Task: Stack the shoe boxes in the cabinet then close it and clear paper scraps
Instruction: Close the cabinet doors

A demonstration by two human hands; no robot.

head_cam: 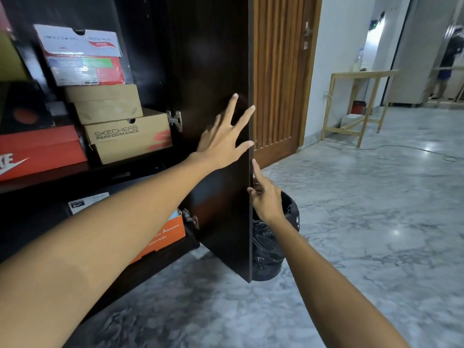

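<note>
Though ajar, cabinet door (pixel 216 71) upright.

Bare forearms (pixel 105 237), no sleeves/jewelry

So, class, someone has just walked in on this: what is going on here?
A person stands at a dark cabinet whose door is open. The left hand lies flat, fingers spread, on the door's inner face, and the right hand pinches its outer edge lower down. Shoe boxes are already stacked on the shelf inside. A bin lined with a black bag stands behind the door on the marble floor.
</note>
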